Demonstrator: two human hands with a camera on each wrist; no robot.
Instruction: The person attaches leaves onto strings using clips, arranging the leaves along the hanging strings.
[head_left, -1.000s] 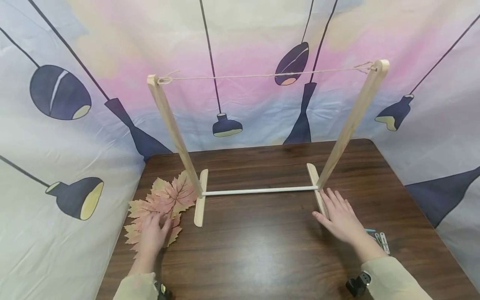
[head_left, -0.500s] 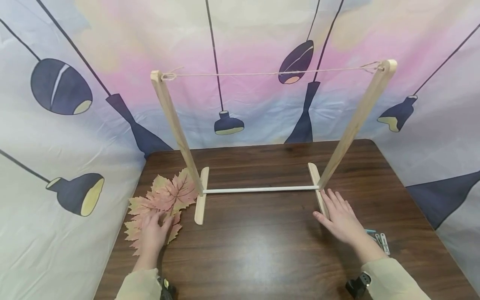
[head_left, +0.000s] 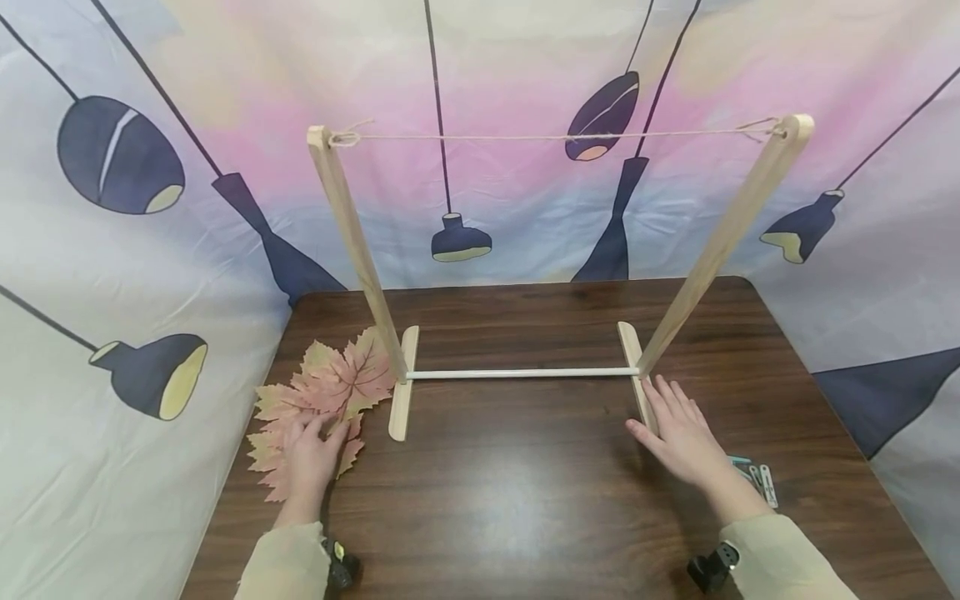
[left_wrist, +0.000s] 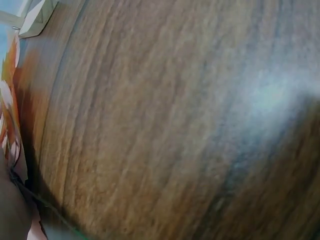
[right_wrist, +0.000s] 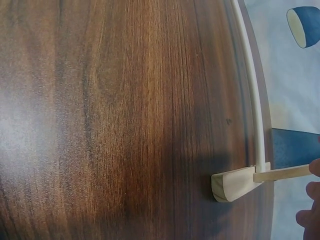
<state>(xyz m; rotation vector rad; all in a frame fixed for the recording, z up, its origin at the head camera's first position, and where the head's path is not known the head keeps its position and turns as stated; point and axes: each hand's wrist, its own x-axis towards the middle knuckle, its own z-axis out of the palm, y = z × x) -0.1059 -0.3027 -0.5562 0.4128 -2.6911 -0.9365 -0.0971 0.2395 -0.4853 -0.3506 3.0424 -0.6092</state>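
On the left of the table, a spread of pink and yellow maple leaves (head_left: 371, 371) lies beside the wooden stand's left foot. My left hand (head_left: 309, 454) is over the leaves, thumb and fingers bent and apparently pinching a leaf near its stem. In the left wrist view a thin stem (left_wrist: 52, 209) trails from the thumb, while most of the hand is cut off. The wooden stand (head_left: 705, 267) is upright, with a string (head_left: 525, 137) tied between its posts and a white rod (head_left: 517, 373) low down. My right hand (head_left: 682, 437) lies with straight fingers against its right foot.
Several small clips (head_left: 763, 483) lie by my right wrist, partly hidden by it. A cloth backdrop (head_left: 510, 192) with painted lamps hangs behind the dark wooden table (head_left: 510, 517). The stand's posts rise high on both sides.
The head view has tilted slightly, so the stand's top appears higher and further right. My left thumb has shifted slightly up along the leaf. My right hand stays by the stand's foot.
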